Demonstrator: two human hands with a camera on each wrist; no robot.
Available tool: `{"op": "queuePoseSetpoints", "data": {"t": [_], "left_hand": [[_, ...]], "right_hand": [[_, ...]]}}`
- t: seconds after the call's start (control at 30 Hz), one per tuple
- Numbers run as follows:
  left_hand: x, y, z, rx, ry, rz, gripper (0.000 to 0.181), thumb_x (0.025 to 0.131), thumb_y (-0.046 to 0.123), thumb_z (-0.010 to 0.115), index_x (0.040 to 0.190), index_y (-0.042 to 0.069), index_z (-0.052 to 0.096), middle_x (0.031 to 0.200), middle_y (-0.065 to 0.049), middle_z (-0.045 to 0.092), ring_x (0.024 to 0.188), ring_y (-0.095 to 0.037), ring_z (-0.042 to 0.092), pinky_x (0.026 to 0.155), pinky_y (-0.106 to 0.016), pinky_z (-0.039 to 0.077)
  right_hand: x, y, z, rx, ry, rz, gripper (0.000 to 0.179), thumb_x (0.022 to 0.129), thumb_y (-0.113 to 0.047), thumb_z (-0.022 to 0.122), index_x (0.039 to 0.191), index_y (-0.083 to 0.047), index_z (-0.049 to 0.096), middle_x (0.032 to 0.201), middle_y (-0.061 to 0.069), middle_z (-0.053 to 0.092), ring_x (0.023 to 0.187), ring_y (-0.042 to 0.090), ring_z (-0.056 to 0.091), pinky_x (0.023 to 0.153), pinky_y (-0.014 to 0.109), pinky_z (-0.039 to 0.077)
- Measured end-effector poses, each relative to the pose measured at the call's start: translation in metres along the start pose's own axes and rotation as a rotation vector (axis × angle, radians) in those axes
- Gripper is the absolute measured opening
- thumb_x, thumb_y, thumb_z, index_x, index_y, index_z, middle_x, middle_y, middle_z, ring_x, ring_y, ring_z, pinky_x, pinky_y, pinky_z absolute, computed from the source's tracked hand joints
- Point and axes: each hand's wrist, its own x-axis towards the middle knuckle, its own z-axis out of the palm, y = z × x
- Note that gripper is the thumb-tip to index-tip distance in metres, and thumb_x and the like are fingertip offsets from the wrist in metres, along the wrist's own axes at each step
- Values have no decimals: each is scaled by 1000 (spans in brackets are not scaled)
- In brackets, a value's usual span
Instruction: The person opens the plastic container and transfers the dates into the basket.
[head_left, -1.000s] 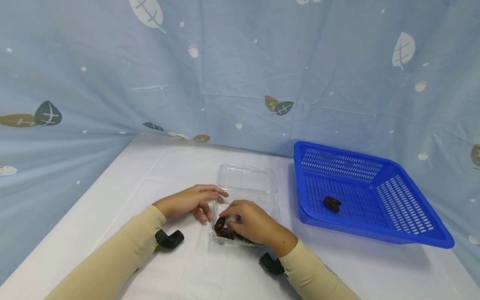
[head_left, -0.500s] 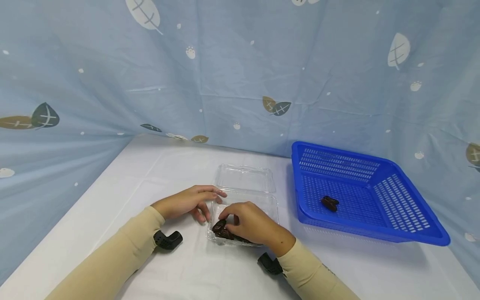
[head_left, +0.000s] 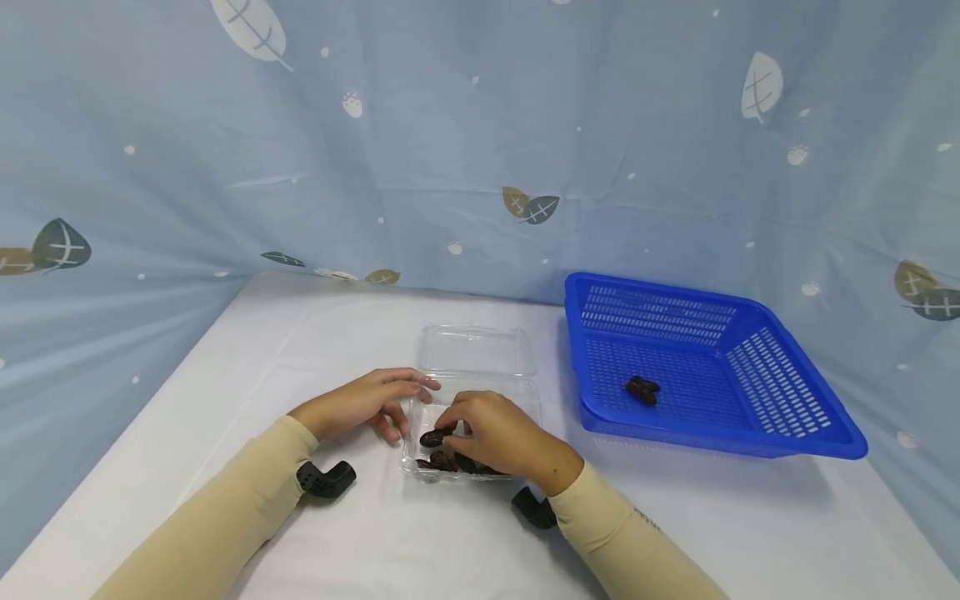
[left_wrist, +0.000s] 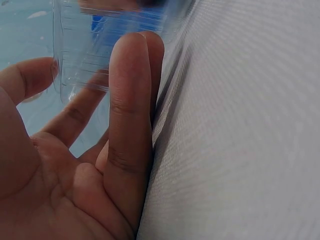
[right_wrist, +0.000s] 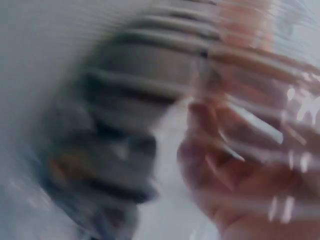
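Note:
In the head view a clear plastic clamshell box [head_left: 474, 398] lies on the table with its lid [head_left: 477, 350] folded back. Several dark brown dates [head_left: 442, 461] lie along its near side. My right hand [head_left: 498, 433] reaches into the box and pinches one date [head_left: 432, 438] between thumb and fingertips. My left hand [head_left: 367, 404] rests at the box's left edge, fingers loosely extended. The left wrist view shows these fingers [left_wrist: 130, 95] against the clear wall [left_wrist: 82, 50]. In the right wrist view, the dates [right_wrist: 100, 165] and right fingers [right_wrist: 240, 175] are blurred behind clear plastic.
A blue perforated basket [head_left: 720, 437] stands to the right of the box, holding a few dates [head_left: 642, 389]. White cloth [head_left: 375, 533] covers the table. A blue patterned curtain [head_left: 420, 125] hangs behind. Black wrist mounts [head_left: 326, 481] jut out under both wrists.
My right hand has lifted one date slightly away from the others inside the box. The head view has shifted a little, so everything appears further left. My left hand stays at the box edge.

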Motion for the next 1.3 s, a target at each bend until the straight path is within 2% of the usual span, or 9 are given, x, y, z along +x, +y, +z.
{"op": "queuePoseSetpoints", "data": {"t": [0.13,0.33,0.43,0.57,0.77,0.93,1.2,1.3], "left_hand": [[-1,-2,-1,6,3,6,42,106,37,46,143,16,53,142,-15,54,76,-18,67,66,-32,60],[-4,0,2,4,15,4,43,106,38,47,143,16,52,132,-14,57,72,-17,66,66,-33,60],[-5,-1,3,-2,19,1,42,106,36,47,142,15,53,127,-14,58,69,-16,66,66,-34,61],[-6,-1,3,5,18,10,42,106,36,47,142,16,53,129,-14,57,69,-17,66,66,-34,61],[-5,-1,1,10,13,17,42,106,37,47,142,17,53,134,-14,56,72,-18,67,67,-34,61],[-5,-2,2,9,14,7,41,106,37,48,141,18,53,134,-14,56,71,-19,67,67,-35,61],[-3,-3,3,20,10,9,42,105,39,48,141,18,53,131,-15,57,70,-19,67,67,-35,61],[-5,-2,0,27,11,14,43,106,39,48,142,18,53,132,-15,56,71,-19,67,67,-36,61]], "right_hand": [[-6,0,-11,72,40,-1,18,89,-12,75,107,-12,77,96,-1,71,79,10,60,67,16,50],[-25,5,-36,86,156,-30,19,88,-8,76,107,-10,75,95,-1,70,81,12,61,65,19,52],[-35,8,-50,73,224,-47,20,87,-6,77,106,-9,75,95,0,69,81,13,62,66,23,55],[-49,15,-69,40,336,-38,22,85,-4,78,107,-9,75,96,0,69,82,14,62,68,26,57],[-68,39,-92,-69,495,64,24,83,-1,79,106,-7,75,94,3,68,80,15,62,65,26,57],[-86,66,-107,-152,526,185,22,85,-2,77,107,-7,75,93,5,69,81,18,63,67,31,57],[-116,111,-125,-150,489,368,19,91,-6,72,111,-3,73,96,14,69,81,27,66,62,23,53],[-121,125,-129,-164,472,404,18,92,-6,71,109,-1,73,97,17,70,84,30,66,57,24,50]]}}
